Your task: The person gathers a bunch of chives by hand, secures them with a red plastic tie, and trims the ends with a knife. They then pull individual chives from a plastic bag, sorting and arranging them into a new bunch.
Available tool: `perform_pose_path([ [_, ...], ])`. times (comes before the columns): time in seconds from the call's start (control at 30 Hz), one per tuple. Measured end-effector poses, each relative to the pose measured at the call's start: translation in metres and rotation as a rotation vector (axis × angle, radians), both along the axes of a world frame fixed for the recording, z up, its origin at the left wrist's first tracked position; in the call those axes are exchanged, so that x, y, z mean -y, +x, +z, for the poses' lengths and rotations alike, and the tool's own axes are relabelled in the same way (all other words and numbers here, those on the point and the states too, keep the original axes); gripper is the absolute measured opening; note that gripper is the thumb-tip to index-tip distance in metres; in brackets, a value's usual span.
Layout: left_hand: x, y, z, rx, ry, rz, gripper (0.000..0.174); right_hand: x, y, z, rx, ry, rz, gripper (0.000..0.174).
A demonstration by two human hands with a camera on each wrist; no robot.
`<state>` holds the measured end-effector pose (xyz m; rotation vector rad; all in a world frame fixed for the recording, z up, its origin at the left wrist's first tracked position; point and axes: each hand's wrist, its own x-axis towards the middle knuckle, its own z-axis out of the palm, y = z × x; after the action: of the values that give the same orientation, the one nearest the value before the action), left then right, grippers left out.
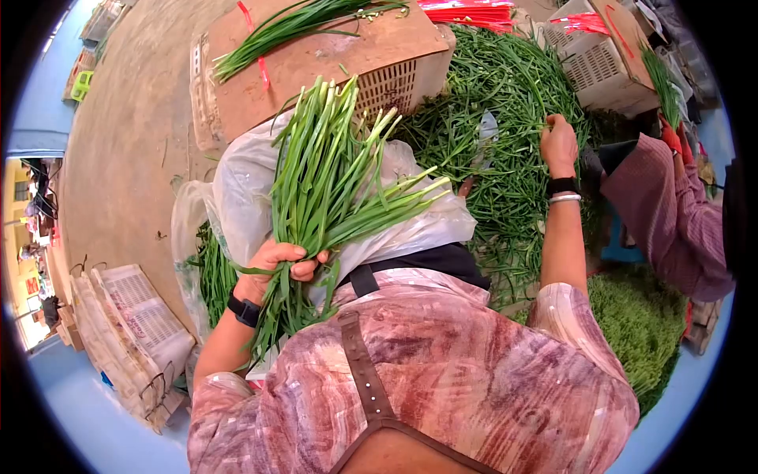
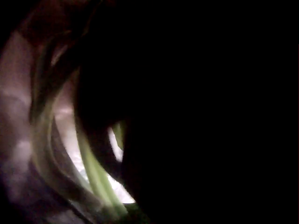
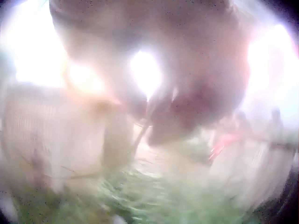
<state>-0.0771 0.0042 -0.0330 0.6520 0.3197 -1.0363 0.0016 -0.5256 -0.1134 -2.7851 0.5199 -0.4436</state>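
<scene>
My left hand (image 1: 278,265) grips a thick bunch of long green leafy stalks (image 1: 320,170), pale ends fanned upward and to the right, leaf tips hanging below the fist. The left wrist view is mostly dark, with a few stalks (image 2: 96,175) close to the lens. At the right, my right hand (image 1: 559,146) is over a wide heap of loose green leaves (image 1: 513,103). In the blurred right wrist view, the thumb and fingertips of this hand (image 3: 154,70) pinch a thin stalk (image 3: 141,139).
A board-topped crate (image 1: 316,51) bearing a tied bunch stands ahead; another crate (image 1: 596,67) is farther right, near red strips (image 1: 467,14). Clear plastic (image 1: 245,178) covers the lap. Another person's checked sleeve (image 1: 659,189) shows at right, folded crates (image 1: 134,332) at lower left.
</scene>
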Motion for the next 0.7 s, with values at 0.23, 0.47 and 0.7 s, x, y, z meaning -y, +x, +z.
perform_pose_path([
  [0.23, 0.0, 0.001, -0.006, -0.017, -0.068, -0.011, 0.044, -0.152, -0.01, 0.023, -0.676, 1.403, 0.525, 0.046],
  [0.47, 0.003, 0.002, -0.001, 0.03, -0.019, -0.013, 0.034, -0.162, -0.005, 0.001, -0.644, 1.662, 0.694, 0.018],
  [0.7, 0.0, 0.002, -0.002, 0.018, -0.026, -0.012, 0.041, -0.14, -0.004, 0.043, -0.64, 1.179, 0.657, 0.009],
])
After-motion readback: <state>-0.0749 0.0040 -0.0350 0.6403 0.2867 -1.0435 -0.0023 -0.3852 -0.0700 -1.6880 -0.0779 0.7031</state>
